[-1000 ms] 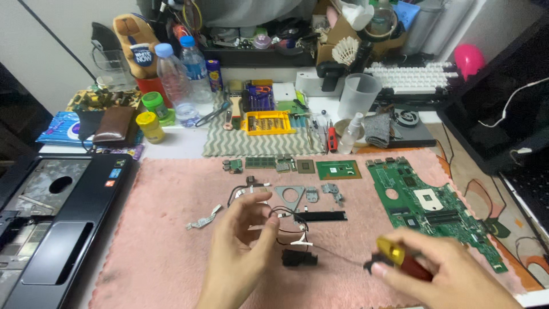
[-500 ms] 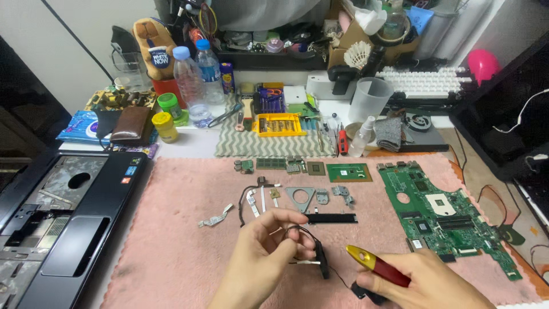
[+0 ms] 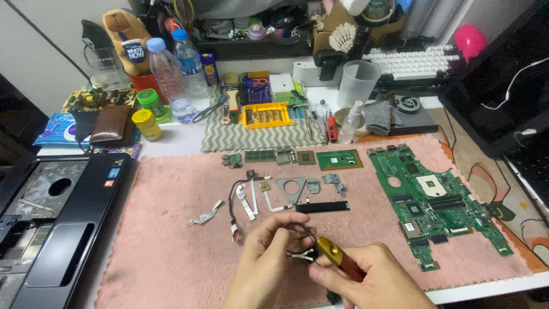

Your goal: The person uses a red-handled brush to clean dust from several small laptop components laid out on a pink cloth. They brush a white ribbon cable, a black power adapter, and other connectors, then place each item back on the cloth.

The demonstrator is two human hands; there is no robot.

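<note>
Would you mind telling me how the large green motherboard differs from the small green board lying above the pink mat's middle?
The motherboard is far bigger and irregular in outline, with a round hole and a pale square socket; the small board is a plain rectangle. The motherboard lies slanted, the small board nearly square to the mat. Both are green and lie flat.

The two hands came together. The right hand (image 3: 372,280), which was apart on the right side, moved left until it touched the left hand (image 3: 269,257). The screwdriver (image 3: 338,258) went with it, and its yellow end came to the thin black wires (image 3: 297,243) at the left fingertips. The small black part that hung lower from the wires was now mostly hidden behind the hands.
</note>
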